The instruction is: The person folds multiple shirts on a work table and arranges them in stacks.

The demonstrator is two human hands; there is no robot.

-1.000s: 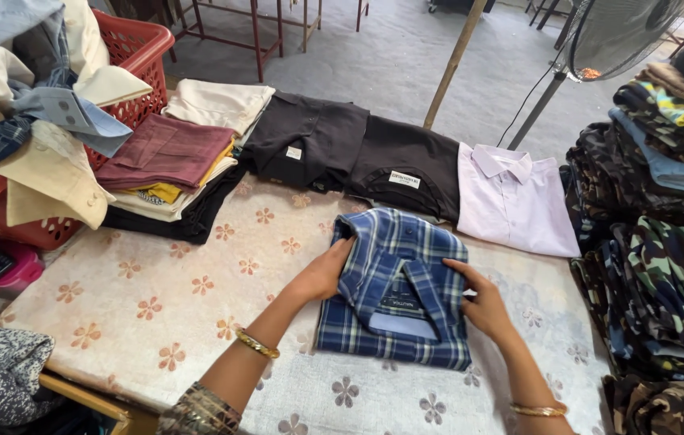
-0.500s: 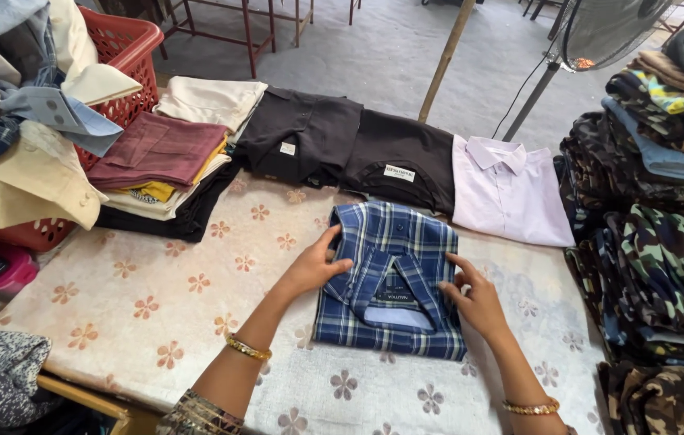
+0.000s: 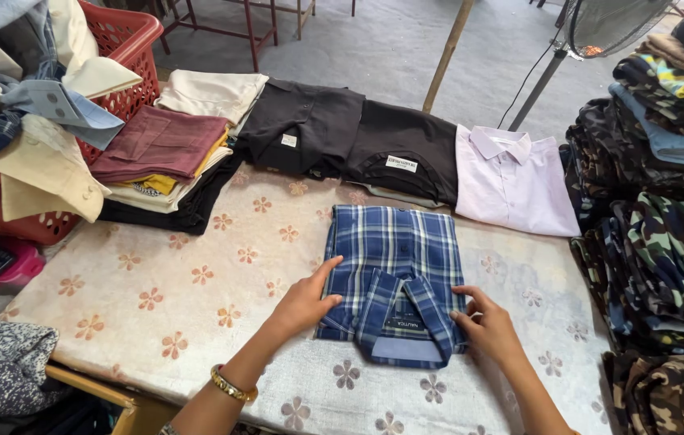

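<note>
While the left hand (image 3: 303,302) presses flat and open on the folded blue plaid shirt (image 3: 397,278) near the bench's (image 3: 197,274) front edge, the right hand (image 3: 487,326), fingers loosely open, tidies its side; squaring looks nearly finished, calling for a two-sided lift.

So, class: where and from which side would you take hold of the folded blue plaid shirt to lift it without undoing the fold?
Probably grip the folded blue plaid shirt by its two long side edges, coming in from left and right where the left hand and right hand already rest. It lies flat, collar nearest the person, so supporting both sides should keep the layers together.
</note>
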